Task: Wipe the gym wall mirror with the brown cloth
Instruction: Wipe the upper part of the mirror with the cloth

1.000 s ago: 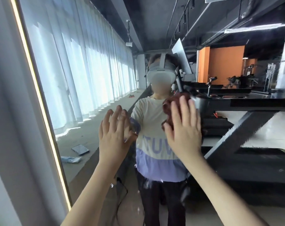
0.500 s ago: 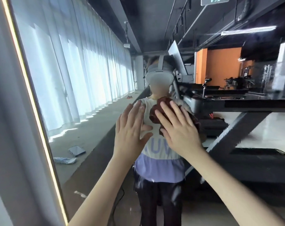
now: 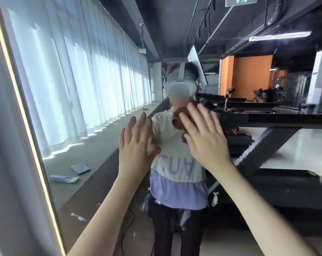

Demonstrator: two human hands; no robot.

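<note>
- Right hand (image 3: 205, 139) presses the cloth (image 3: 177, 120) on the mirror (image 3: 101, 117), fingers straight, slightly spread.
- Left hand (image 3: 136, 145) lies flat, fingers together.
- Better: flatten the cloth bunched past the fingertips.

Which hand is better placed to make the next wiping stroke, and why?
The right hand: its straight fingers press the crumpled brown cloth against the gym wall mirror. The left hand holds nothing, its open palm at the glass.
</note>
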